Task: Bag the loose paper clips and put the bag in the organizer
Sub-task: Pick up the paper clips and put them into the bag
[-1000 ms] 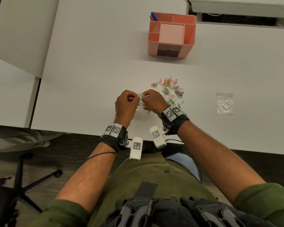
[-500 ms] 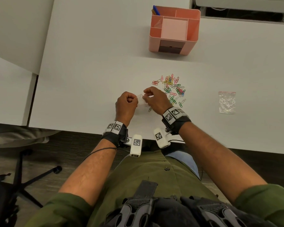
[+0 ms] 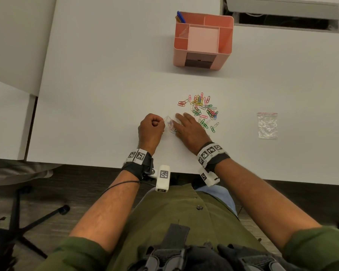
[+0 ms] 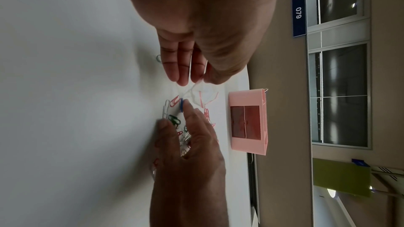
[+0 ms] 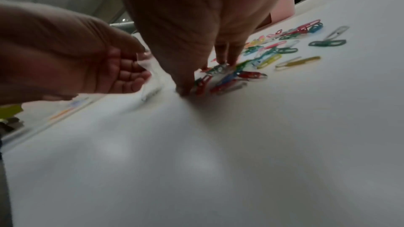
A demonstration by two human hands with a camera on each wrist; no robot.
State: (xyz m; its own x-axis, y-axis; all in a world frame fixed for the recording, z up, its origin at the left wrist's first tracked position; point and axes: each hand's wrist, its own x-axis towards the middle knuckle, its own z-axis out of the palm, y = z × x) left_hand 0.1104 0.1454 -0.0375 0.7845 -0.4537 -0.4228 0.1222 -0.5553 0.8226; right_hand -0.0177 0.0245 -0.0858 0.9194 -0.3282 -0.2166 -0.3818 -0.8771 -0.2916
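The left hand pinches the small bag; the right hand, fingers spread, presses on paper clips just beside it; organizer stands beyond

An office — white desks, rolling chair base, numbered sign.

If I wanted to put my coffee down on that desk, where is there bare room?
Bare desk runs left of the organizer and left hand. Another free patch lies between the clips and the spare bag, and more right of that bag. It is crowded in the middle, where the left hand pinches a bag and the right hand rakes clips.
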